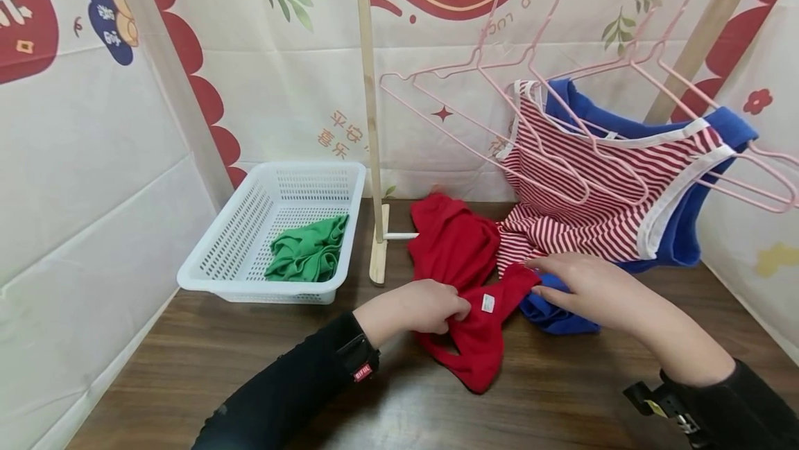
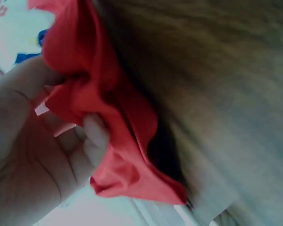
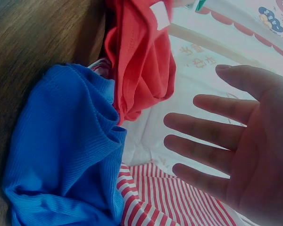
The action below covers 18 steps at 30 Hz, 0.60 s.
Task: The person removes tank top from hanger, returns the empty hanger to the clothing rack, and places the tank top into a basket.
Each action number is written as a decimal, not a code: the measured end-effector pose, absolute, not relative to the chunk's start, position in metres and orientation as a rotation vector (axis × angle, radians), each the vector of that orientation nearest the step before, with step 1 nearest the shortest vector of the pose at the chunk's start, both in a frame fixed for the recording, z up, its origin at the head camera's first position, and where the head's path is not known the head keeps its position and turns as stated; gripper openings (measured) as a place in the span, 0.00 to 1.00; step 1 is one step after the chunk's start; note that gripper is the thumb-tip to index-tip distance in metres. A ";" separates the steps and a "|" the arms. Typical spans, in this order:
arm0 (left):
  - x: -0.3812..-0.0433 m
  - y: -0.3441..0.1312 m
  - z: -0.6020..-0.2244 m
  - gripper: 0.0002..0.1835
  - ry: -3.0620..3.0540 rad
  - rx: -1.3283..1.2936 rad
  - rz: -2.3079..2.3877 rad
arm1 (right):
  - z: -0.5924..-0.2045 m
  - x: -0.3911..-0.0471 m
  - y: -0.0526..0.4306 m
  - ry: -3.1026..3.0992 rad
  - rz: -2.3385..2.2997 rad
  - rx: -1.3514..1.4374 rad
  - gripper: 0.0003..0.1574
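A red tank top with a white label lies bunched on the brown table. My left hand pinches its fabric near the label; the left wrist view shows thumb and fingers around the red cloth. Over the right end of that garment hovers my right hand. In the right wrist view its fingers are straight and spread, with nothing held and a gap to the cloth. Beneath this hand, crumpled blue fabric rests on the table beside the red tank top.
A wooden rack carries several pink hangers. A red-and-white striped tank top and a blue one hang at the right, their lower parts reaching the table. Left of the rack, a white basket holds a green cloth.
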<state>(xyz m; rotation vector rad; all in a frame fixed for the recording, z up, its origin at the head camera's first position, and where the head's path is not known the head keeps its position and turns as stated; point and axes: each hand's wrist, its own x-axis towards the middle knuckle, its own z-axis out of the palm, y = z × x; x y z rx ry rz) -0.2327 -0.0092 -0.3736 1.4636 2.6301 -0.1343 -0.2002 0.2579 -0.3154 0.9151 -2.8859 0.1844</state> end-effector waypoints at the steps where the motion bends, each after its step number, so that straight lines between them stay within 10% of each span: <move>1: -0.233 -0.011 -0.371 0.07 2.634 1.463 -0.080 | -0.315 -0.200 0.258 -2.886 0.185 0.910 0.24; 18: -0.237 -0.041 -0.315 0.14 2.652 0.769 1.480 | -0.305 -0.203 0.253 -2.854 0.170 0.864 0.25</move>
